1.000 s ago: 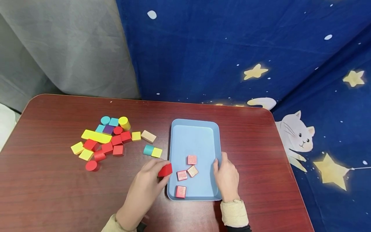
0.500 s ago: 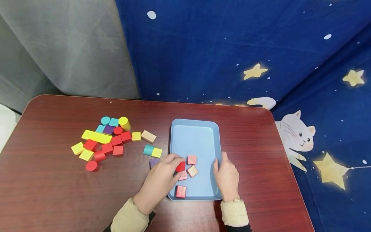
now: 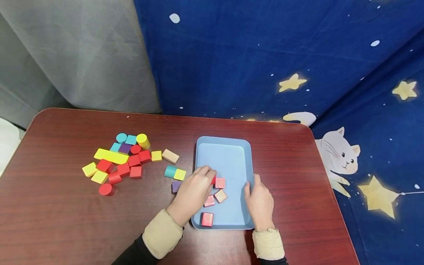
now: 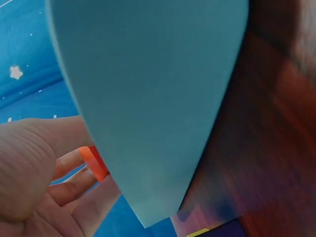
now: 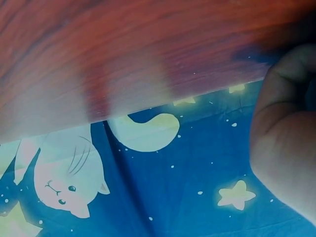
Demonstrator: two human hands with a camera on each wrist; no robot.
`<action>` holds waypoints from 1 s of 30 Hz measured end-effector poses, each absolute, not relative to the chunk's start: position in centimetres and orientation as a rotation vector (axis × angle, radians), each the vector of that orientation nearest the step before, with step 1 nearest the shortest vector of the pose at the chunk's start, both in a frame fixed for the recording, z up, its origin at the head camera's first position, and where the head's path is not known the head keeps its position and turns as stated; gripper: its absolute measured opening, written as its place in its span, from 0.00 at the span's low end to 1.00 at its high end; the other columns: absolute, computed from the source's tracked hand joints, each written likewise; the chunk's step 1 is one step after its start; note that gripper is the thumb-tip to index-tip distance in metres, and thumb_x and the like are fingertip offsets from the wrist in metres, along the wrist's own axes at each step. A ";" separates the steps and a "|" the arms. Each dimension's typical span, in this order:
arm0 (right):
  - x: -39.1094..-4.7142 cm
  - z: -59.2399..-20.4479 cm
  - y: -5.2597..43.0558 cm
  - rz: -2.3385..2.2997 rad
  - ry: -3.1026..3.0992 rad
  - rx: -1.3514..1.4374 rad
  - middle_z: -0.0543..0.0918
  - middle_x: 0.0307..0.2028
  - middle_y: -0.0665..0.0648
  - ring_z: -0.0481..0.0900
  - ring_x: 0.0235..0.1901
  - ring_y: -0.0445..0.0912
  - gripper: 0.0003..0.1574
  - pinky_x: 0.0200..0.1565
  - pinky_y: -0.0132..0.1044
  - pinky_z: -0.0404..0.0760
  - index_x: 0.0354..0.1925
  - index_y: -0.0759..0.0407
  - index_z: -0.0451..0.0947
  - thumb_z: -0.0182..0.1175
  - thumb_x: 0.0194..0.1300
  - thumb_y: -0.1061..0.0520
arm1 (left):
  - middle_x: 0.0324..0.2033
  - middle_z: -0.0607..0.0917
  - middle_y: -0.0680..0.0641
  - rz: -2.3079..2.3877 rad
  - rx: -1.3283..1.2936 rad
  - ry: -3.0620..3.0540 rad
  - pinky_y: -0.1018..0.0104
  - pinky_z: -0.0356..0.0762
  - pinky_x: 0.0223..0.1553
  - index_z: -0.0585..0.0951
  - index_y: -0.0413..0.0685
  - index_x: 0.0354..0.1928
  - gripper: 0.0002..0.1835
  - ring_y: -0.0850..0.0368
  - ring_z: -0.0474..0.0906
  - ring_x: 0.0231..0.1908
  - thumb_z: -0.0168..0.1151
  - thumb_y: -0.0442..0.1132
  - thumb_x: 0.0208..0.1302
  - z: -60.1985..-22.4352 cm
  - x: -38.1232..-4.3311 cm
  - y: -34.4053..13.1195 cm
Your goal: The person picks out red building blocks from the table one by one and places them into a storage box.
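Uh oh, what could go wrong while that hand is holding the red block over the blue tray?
The red block might bump the pink block right next to it, because the left hand holds it so close. Pulling back, that hand could knock the purple block lying beside it on the table. And if the right hand let go of the blue tray, a nudge might make it slide.
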State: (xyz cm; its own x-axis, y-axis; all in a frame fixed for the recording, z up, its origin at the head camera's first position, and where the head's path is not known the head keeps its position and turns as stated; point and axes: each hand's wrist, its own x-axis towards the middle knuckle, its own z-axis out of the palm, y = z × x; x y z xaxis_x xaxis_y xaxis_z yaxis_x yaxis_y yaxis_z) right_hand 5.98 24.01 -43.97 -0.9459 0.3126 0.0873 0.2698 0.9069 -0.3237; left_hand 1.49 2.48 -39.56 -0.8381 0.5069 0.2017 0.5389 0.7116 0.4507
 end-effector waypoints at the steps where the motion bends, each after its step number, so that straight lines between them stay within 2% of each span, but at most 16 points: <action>1: 6.0 -44.0 24.0 0.468 -2.933 -0.449 0.86 0.30 0.69 0.83 0.24 0.66 0.20 0.20 0.56 0.75 0.56 0.63 0.74 0.58 0.70 0.55 | 0.42 0.85 0.44 -0.762 -0.878 -2.847 0.62 0.87 0.45 0.85 0.40 0.50 0.20 0.53 0.83 0.43 0.77 0.33 0.54 -39.6 1.3 2.5; 14: 6.0 -44.0 24.0 0.462 -2.931 -0.448 0.86 0.30 0.69 0.83 0.24 0.66 0.19 0.19 0.56 0.74 0.55 0.64 0.74 0.58 0.70 0.54 | 0.34 0.83 0.45 -0.667 -0.872 -2.877 0.62 0.87 0.38 0.85 0.40 0.44 0.11 0.54 0.81 0.36 0.73 0.32 0.59 -40.5 0.0 3.1; 30: 6.0 -44.0 24.0 0.468 -2.926 -0.452 0.86 0.31 0.69 0.83 0.24 0.67 0.20 0.20 0.57 0.74 0.56 0.63 0.74 0.58 0.70 0.54 | 0.35 0.84 0.46 -0.552 -0.796 -2.946 0.59 0.87 0.34 0.86 0.42 0.45 0.12 0.52 0.84 0.38 0.73 0.34 0.59 -41.1 -0.3 4.1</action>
